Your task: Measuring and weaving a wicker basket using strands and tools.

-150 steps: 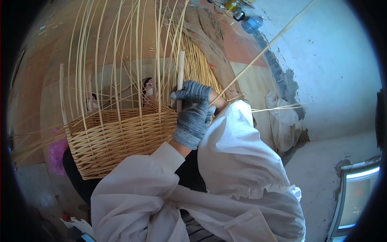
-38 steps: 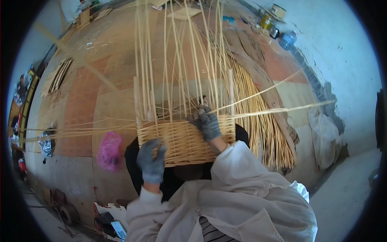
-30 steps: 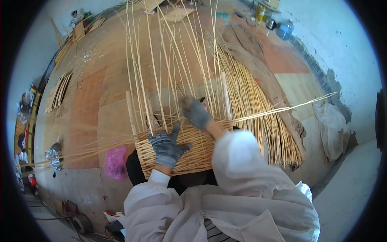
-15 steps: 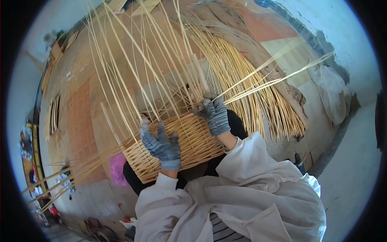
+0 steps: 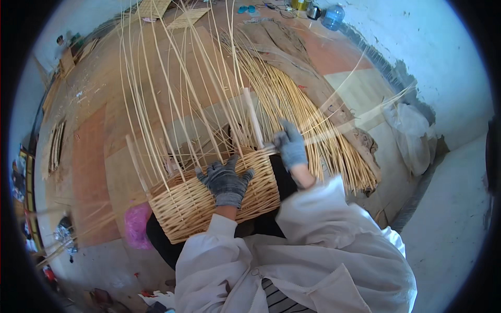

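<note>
A pale wicker basket (image 5: 222, 208) rests across my dark-trousered legs, its woven wall facing me. Long thin upright stakes (image 5: 154, 104) rise from its rim, and thicker peeled sticks stand at the corners, one corner stick (image 5: 252, 117) near my right hand. My left hand (image 5: 225, 182), in a grey knitted glove, lies spread on the front wall near the rim. Beside the right corner is my gloved right hand (image 5: 292, 148), smeared by motion. Loose weaving strands (image 5: 360, 122) trail rightward from behind it; whether its fingers grip them is unclear.
A large heap of wicker rods (image 5: 313, 120) lies on the floor beyond, next to a brown cloth (image 5: 282, 47). A pink plastic bag (image 5: 137, 225) sits left of my legs. White plastic sheeting (image 5: 409, 135) and a blue water bottle (image 5: 333, 17) stand by the right wall.
My left hand has shifted right along the basket wall and spread its fingers. My right hand has moved off the rim to the corner's right side. The trailing strands have swung lower.
</note>
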The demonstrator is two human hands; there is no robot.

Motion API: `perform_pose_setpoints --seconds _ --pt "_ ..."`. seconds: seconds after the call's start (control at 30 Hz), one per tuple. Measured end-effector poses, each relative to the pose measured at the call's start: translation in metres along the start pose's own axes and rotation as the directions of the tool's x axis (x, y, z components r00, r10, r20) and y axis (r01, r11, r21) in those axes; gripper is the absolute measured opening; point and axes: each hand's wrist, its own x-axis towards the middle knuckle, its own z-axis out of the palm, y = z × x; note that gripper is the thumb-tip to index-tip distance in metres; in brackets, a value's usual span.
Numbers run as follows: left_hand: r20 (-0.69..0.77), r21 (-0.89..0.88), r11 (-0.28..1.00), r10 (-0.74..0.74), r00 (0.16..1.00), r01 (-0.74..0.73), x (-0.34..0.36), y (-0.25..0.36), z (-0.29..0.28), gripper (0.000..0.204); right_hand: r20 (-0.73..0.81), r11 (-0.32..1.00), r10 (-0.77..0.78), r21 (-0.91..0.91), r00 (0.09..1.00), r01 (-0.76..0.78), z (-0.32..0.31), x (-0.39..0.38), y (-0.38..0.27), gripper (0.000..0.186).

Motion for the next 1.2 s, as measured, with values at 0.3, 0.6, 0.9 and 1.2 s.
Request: perform_pose_setpoints --seconds 0.3,0.6,0.9,1.2 --pt "-0.812 -0.314 0.833 0.013 0.583 -0.456 -0.057 -0.079 0.038 0.058 0.315 0.183 -0.289 -0.909 0.904 0.375 0.032 -0.077 0.002 0.037" --pt "-0.652 -0.698 0.65 -0.401 0.643 -0.302 -0.036 -0.235 0.061 0.05 0.621 0.007 0.353 -0.75 0.7 0.662 0.197 -0.056 0.201 0.026" --pt "-0.398 -0.916 0.173 -0.481 0.781 -0.361 -0.041 -0.247 0.08 0.04 0.357 -0.084 0.461 -0.894 0.813 0.44 0.2 -0.055 0.242 0.024" --pt "-0.475 -0.867 0.38 -0.44 0.762 -0.321 -0.034 -0.237 0.076 0.033 0.255 -0.224 0.593 -0.859 0.764 0.461 0.189 -0.008 0.254 0.013"
